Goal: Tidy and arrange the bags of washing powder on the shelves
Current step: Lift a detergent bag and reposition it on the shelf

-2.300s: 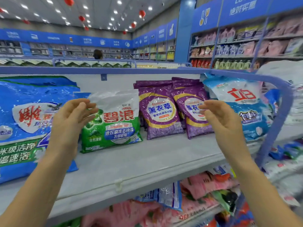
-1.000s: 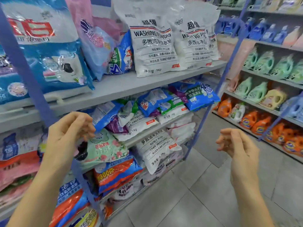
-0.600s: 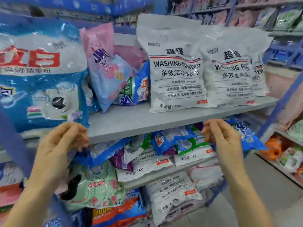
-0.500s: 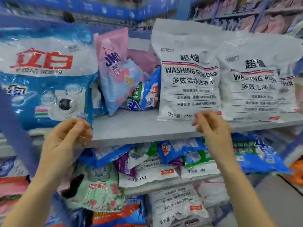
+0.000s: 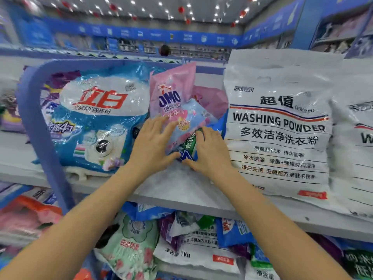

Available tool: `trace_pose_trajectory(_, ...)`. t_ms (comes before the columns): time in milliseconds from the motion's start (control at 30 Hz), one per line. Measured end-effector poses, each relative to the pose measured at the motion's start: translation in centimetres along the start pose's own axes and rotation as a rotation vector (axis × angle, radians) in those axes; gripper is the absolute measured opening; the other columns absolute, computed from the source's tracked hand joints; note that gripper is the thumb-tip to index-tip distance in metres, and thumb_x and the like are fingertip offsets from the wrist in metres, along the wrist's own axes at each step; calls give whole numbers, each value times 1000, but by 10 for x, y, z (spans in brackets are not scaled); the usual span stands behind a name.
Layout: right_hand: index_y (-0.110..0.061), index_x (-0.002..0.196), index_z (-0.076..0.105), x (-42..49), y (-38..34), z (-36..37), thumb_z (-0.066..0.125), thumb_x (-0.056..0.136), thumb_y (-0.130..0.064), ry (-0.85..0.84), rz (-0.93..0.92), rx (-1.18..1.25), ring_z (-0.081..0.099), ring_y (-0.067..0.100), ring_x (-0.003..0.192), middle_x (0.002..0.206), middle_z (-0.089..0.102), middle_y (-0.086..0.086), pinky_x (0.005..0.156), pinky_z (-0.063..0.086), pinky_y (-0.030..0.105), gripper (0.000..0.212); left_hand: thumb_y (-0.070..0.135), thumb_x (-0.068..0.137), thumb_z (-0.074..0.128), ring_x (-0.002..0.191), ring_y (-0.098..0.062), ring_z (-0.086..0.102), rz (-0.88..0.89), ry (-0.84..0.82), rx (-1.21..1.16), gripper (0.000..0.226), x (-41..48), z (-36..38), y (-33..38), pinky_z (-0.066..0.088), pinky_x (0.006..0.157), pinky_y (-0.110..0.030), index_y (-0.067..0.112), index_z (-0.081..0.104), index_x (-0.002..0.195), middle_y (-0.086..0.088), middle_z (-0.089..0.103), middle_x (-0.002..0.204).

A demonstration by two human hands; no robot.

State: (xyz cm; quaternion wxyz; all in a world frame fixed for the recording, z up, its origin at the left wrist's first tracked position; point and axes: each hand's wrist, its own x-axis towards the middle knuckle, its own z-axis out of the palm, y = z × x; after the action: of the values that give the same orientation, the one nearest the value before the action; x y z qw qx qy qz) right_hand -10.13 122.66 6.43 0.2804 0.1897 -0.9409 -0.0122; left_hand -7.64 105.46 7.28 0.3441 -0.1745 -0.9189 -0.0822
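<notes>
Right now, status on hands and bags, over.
Left hand flat on pink OMO bag. Right hand on small blue-green bag, grip unclear. Both bags slumped between big blue bag and white washing powder bag; nothing blocking.

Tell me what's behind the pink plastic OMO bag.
A second pink plastic bag and a green-and-blue plastic bag show; the pink OMO bag covers the rest.

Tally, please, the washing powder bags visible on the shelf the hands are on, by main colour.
White: 2, the WASHING POWDER bag and its cut-off neighbour.
Pink: 2, the OMO bag and a pink bag behind it.
Blue: 2, the large bag and the small blue-green bag.
Purple: 1, a purple bag mostly hidden.
Total: 7.
</notes>
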Motion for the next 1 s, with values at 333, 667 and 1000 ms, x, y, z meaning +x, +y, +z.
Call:
trace_pose_trajectory(333, -22, 73, 63, 7, -5, 9, 81, 58, -29, 211, 31, -217, 62, 14, 67, 68, 65, -6, 76, 50, 24, 25, 65, 67, 68, 118, -34, 50, 115, -47, 346, 84, 38, 19, -23, 31, 105, -46, 19, 50, 134, -18, 53, 131)
trace_pose_trajectory(667, 4, 85, 63, -14, 23, -23, 53, 65, -5, 319, -211, 373, 63, 30, 76, 84, 66, 16, 66, 53, 34, 24, 32, 77, 75, 90, -34, 58, 55, 243, 110, 40, 47, 18, -30, 42, 82, -42, 12, 65, 111, -14, 62, 101)
trace_pose_trajectory(1000, -33, 81, 60, -50, 25, -68, 58, 76, 3, 358, -41, 1052, 48, -5, 60, 70, 60, -19, 55, 36, 11, 37, 28, 62, 81, 97, -24, 63, 197, -46, 179, 60, 34, 30, -20, 38, 100, -49, 13, 60, 117, -6, 63, 103)
